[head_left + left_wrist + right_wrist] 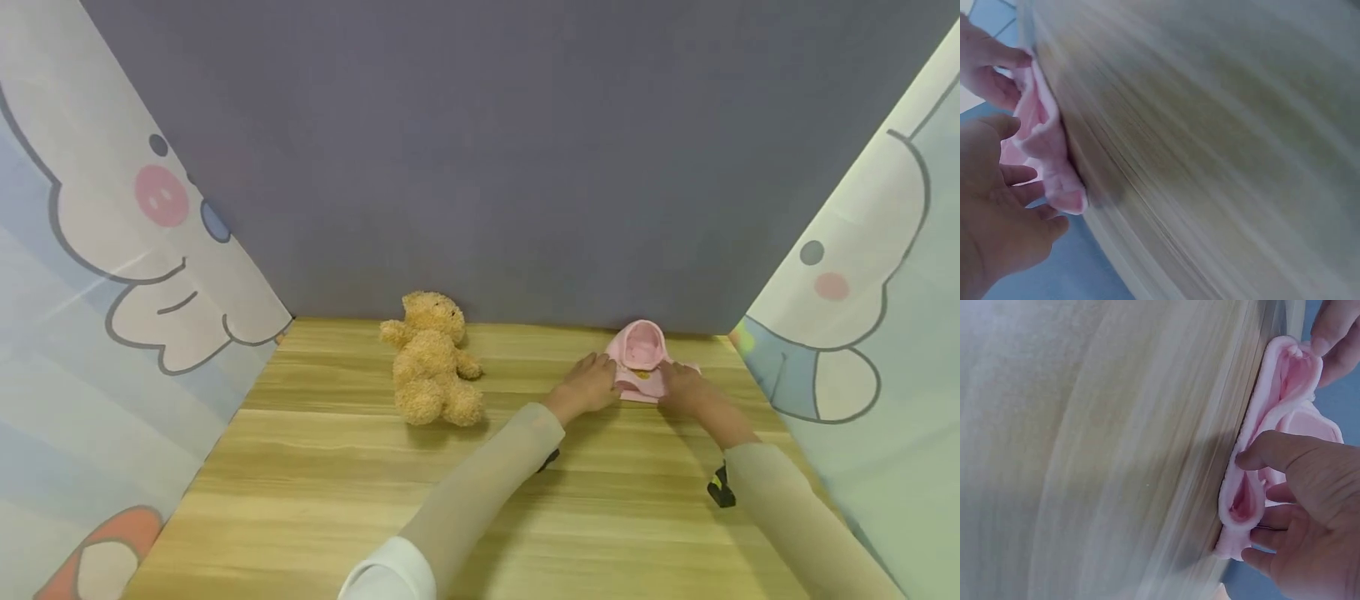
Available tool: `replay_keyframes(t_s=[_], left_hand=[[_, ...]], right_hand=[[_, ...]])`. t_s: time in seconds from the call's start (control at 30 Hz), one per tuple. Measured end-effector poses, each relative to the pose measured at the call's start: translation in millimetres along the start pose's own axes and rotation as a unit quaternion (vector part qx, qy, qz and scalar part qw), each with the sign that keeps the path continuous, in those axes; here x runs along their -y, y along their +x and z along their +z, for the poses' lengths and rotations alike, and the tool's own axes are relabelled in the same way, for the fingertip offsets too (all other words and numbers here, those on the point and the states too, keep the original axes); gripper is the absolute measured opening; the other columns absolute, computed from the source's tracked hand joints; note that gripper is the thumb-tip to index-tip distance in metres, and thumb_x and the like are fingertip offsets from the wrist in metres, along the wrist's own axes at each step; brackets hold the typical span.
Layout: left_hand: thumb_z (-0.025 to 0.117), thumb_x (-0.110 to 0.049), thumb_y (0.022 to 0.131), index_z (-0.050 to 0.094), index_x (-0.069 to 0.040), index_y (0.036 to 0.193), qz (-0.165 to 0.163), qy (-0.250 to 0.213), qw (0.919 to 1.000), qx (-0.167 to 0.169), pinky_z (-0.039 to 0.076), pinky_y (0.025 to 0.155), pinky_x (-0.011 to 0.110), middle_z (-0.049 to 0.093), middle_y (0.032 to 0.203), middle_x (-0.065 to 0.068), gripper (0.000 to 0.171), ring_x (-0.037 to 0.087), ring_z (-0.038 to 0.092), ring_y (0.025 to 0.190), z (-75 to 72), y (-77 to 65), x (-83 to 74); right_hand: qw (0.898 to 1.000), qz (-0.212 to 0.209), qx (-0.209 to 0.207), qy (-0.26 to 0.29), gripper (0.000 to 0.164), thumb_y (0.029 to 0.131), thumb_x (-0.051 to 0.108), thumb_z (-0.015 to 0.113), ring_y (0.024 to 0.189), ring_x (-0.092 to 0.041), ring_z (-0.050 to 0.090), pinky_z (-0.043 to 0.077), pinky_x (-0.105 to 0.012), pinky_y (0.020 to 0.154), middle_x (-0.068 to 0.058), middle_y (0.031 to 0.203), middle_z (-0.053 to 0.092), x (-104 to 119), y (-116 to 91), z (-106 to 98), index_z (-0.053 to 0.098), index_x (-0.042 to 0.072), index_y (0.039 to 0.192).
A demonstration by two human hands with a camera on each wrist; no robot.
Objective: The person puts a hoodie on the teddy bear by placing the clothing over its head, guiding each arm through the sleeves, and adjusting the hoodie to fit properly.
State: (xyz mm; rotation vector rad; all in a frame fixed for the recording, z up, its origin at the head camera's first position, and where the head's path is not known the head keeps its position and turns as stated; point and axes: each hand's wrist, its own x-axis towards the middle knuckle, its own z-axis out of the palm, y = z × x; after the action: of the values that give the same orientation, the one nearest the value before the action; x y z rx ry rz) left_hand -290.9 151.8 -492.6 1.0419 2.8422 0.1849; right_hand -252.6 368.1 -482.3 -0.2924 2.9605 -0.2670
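A small pink hoodie [632, 379] with a yellow mark on its front lies at the table's far right, its hood opening [643, 346] upward. On its left side my left hand [592, 385] holds the cloth lightly between thumb and fingers. My right hand [681, 389] pinches the other side; in the right wrist view, its thumb presses the pink hem [1249, 481] while the fingers lie behind. The left wrist view shows the hoodie [1047, 147] between both hands, with gaps between my left fingers [1022, 175].
A tan teddy bear [431, 362] lies on the wooden table [315, 500], left of the hoodie. A dark grey panel [480, 167] rises behind the table's far edge. Cartoon-printed sheets [97, 333] flank it left and right.
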Motion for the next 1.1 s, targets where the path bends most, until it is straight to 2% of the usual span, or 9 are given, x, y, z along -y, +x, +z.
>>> replay_keyframes(t_s=[0.13, 0.27, 0.37, 0.47, 0.53, 0.6, 0.8, 0.93, 1.1], left_hand=[[0.047, -0.043, 0.107, 0.048, -0.009, 0.147, -0.009, 0.018, 0.9998, 0.005, 0.027, 0.121, 0.032, 0.048, 0.149, 0.001, 0.052, 0.021, 0.037, 0.146, 2.2, 6.5, -1.1], [0.052, -0.031, 0.107, 0.056, -0.01, 0.141, 0.013, 0.052, 0.9985, -0.006, 0.035, 0.116, 0.028, 0.056, 0.14, 0.0, 0.04, 0.015, 0.049, 0.135, 7.0, 10.4, -1.1], [0.053, -0.018, 0.106, 0.062, -0.011, 0.133, 0.028, 0.07, 0.9971, -0.009, 0.042, 0.108, 0.022, 0.06, 0.134, -0.001, 0.029, 0.011, 0.057, 0.124, 13.4, 12.8, -2.5], [0.054, -0.014, 0.106, 0.068, -0.013, 0.123, 0.024, 0.08, 0.9964, -0.014, 0.049, 0.098, 0.019, 0.065, 0.125, -0.001, 0.022, 0.01, 0.062, 0.112, 17.8, 14.6, -4.9], [0.055, -0.014, 0.105, 0.07, -0.016, 0.116, 0.015, 0.083, 0.9962, -0.021, 0.051, 0.092, 0.019, 0.067, 0.118, -0.003, 0.019, 0.009, 0.063, 0.106, 17.8, 15.5, -7.2], [0.054, -0.015, 0.105, 0.071, -0.017, 0.113, 0.006, 0.083, 0.9963, -0.021, 0.052, 0.089, 0.02, 0.068, 0.116, -0.004, 0.018, 0.008, 0.064, 0.103, 17.5, 15.2, -9.0], [0.052, -0.014, 0.107, 0.07, -0.017, 0.117, -0.01, 0.082, 0.9965, -0.018, 0.053, 0.09, 0.019, 0.067, 0.123, -0.003, 0.021, 0.009, 0.063, 0.109, 6.1, 13.4, -8.6], [0.053, -0.015, 0.106, 0.07, -0.019, 0.118, -0.02, 0.12, 0.9924, -0.014, 0.054, 0.086, 0.019, 0.067, 0.117, -0.005, 0.021, 0.007, 0.064, 0.103, 0.2, 15.7, -14.6], [0.052, -0.016, 0.107, 0.069, -0.019, 0.121, -0.03, 0.138, 0.9899, -0.006, 0.055, 0.081, 0.019, 0.067, 0.112, -0.006, 0.022, 0.006, 0.064, 0.099, 15.7, 16.7, -20.5]], right_hand=[[0.999, -0.016, 0.027, -0.018, 0.069, 0.076, 0.011, 0.071, 0.109, -0.059, 0.056, 0.046, -0.063, 0.098, -0.044, 0.117, 0.055, 2.8, 4.0, -1.9, 0.043, -0.028, 0.126], [0.998, -0.027, 0.032, -0.045, 0.058, 0.073, 0.011, 0.07, 0.094, -0.05, 0.064, 0.053, -0.059, 0.087, -0.034, 0.099, 0.063, 4.2, 7.8, -3.7, 0.051, -0.025, 0.115], [0.997, -0.04, 0.025, -0.069, 0.033, 0.073, 0.009, 0.07, 0.08, -0.04, 0.064, 0.055, -0.055, 0.077, -0.022, 0.083, 0.063, 6.0, 9.1, -4.8, 0.058, -0.014, 0.095], [0.995, -0.048, 0.014, -0.083, 0.014, 0.076, 0.006, 0.068, 0.068, -0.032, 0.061, 0.056, -0.051, 0.068, -0.014, 0.073, 0.059, 9.9, 11.2, -4.6, 0.056, 0.0, 0.076], [0.996, -0.038, 0.01, -0.085, 0.016, 0.078, 0.004, 0.066, 0.064, -0.03, 0.059, 0.055, -0.05, 0.064, -0.012, 0.07, 0.058, 14.1, 12.4, -4.8, 0.054, 0.005, 0.069], [0.997, -0.024, 0.007, -0.08, 0.016, 0.08, 0.002, 0.064, 0.064, -0.03, 0.059, 0.054, -0.05, 0.064, -0.012, 0.071, 0.058, 17.7, 14.0, -4.4, 0.054, 0.007, 0.068], [0.996, 0.001, -0.026, -0.086, 0.016, 0.083, -0.006, 0.057, 0.064, -0.032, 0.061, 0.055, -0.049, 0.06, -0.013, 0.071, 0.06, 30.1, 25.7, -10.9, 0.055, 0.004, 0.071], [0.993, 0.011, -0.049, -0.111, 0.018, 0.087, -0.008, 0.054, 0.065, -0.036, 0.065, 0.057, -0.051, 0.06, -0.016, 0.071, 0.062, 33.7, 30.9, -12.5, 0.057, 0.001, 0.072], [0.985, 0.005, -0.113, -0.131, 0.021, 0.087, -0.007, 0.056, 0.056, -0.034, 0.061, 0.054, -0.049, 0.051, -0.014, 0.063, 0.058, 28.5, 25.1, 8.4, 0.054, 0.002, 0.068]])
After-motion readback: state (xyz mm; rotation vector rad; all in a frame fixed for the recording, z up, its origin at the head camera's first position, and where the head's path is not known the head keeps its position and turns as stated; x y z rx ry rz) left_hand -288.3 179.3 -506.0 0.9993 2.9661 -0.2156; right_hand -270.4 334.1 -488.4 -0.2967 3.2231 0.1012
